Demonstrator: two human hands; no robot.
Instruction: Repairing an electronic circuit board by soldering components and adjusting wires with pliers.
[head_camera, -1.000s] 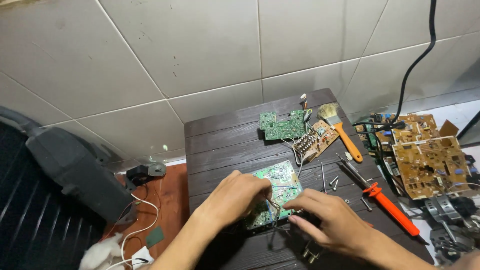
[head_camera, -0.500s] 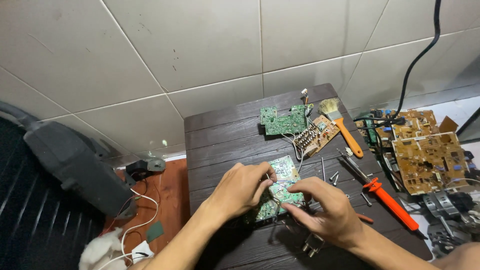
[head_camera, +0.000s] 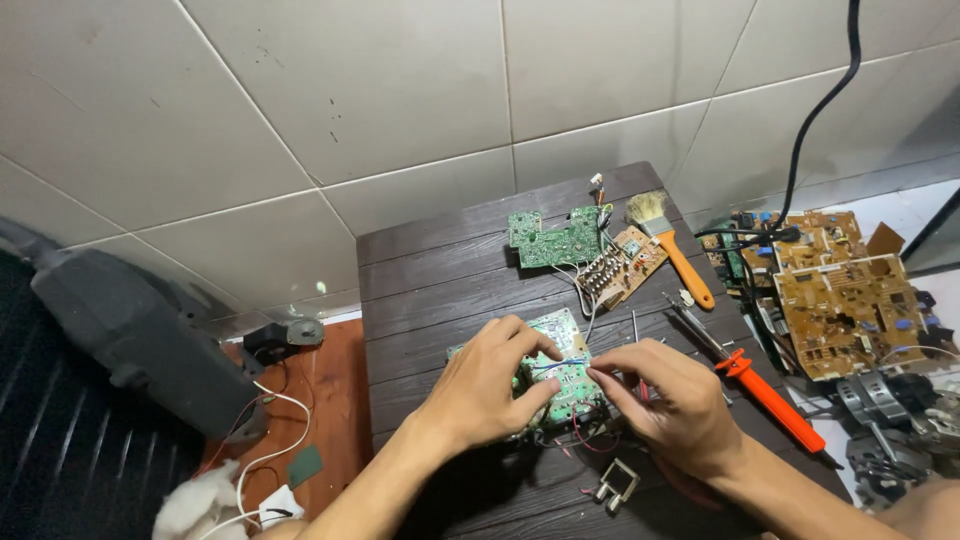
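Mid-table, at the dark table's (head_camera: 440, 290) centre: green circuit board (head_camera: 560, 360) pinned under left hand (head_camera: 485, 390), right hand (head_camera: 670, 410) now pinching a thin blue wire (head_camera: 562, 364) across it, fingers drawn closer than a second ago. Orange-handled screwdriver (head_camera: 775, 405) idle at three o'clock.

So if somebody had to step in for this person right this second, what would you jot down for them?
Left hand: resting on the green circuit board on the dark table, fingers curled on it.
Right hand: pinching a thin wire at the board's right edge.
Nearby: red-handled screwdriver to the right, orange-handled brush and a second green board further back.
Done: boards are out and bare.
Left: the wire work looks unfinished; I cannot tell how far along.
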